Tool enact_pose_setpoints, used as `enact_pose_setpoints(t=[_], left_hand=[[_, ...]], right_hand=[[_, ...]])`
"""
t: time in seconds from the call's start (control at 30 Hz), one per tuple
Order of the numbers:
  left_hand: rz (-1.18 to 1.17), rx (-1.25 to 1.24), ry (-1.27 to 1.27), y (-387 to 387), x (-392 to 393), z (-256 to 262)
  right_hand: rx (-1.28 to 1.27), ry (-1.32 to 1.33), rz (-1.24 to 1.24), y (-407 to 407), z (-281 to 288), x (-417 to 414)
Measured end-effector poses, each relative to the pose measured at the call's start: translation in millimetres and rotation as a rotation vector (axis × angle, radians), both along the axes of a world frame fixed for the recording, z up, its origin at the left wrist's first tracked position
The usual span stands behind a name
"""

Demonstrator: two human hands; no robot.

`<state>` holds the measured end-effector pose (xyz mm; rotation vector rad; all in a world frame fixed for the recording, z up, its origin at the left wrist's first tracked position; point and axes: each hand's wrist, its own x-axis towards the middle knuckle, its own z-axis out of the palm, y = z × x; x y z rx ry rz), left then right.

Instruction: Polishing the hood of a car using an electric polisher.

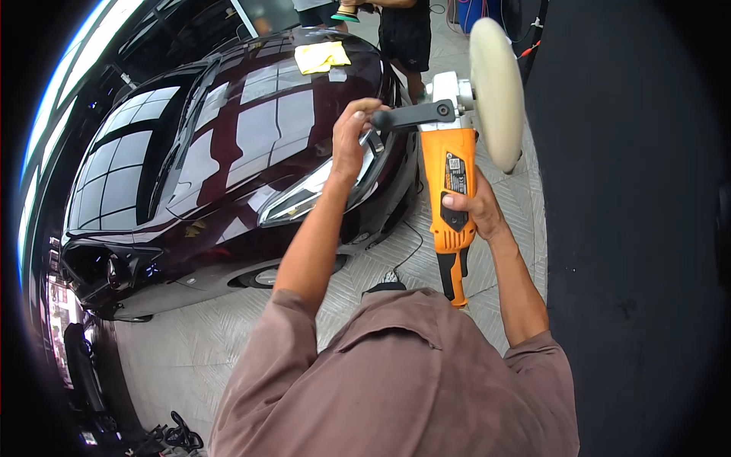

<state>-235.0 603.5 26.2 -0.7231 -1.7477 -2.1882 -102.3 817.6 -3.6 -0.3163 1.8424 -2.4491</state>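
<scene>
My right hand [485, 208] holds the orange body of a rotary car polisher [448, 148], its thumb by a black panel. The tool stands on end in front of me, its silver gear head up and its rear grip down. A large cream polishing pad [497, 94] is mounted on the head, edge-on to me and facing right. My left hand [352, 134] is at the free end of the polisher's black side handle [417, 115], fingers curled; whether they grip it is unclear. Behind that hand is the headlight [302, 197] of a dark maroon car [228, 165].
A yellow cloth [321, 57] lies on the car's hood. Beyond the car's front stand people, one hand holding another polisher [345, 12] with a green pad. A black cord [420, 243] runs over the patterned tile floor [183, 360]. A dark wall or panel [622, 228] borders the right side.
</scene>
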Motion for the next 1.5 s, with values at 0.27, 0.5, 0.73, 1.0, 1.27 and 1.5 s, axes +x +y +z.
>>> enact_pose_setpoints(t=[0.27,0.5,0.73,1.0,1.27,1.5], left_hand=[[0.067,-0.991,-0.639,-116.7,141.3,-342.1],[-0.2,-1.081,-1.546,-217.2,282.7,-318.6],[-0.716,-0.05,-0.708,-47.9,140.2,-106.4],[-0.727,0.304,-0.733,20.6,140.3,-106.5],[-0.973,0.319,-0.931,39.1,141.8,-133.0],[-0.845,0.463,-0.754,24.9,132.0,-123.0]], right_hand=[[0.201,0.219,-0.363,14.2,-5.9,-25.0],[0.154,0.042,-0.171,17.6,-9.7,-16.8],[-0.159,-0.157,0.346,-20.8,-38.0,-3.2],[0.513,0.21,0.011,-9.3,-28.0,42.1],[0.674,-0.058,-0.028,14.5,-29.7,87.9],[0.554,-0.001,-0.178,49.1,-26.3,117.6]])
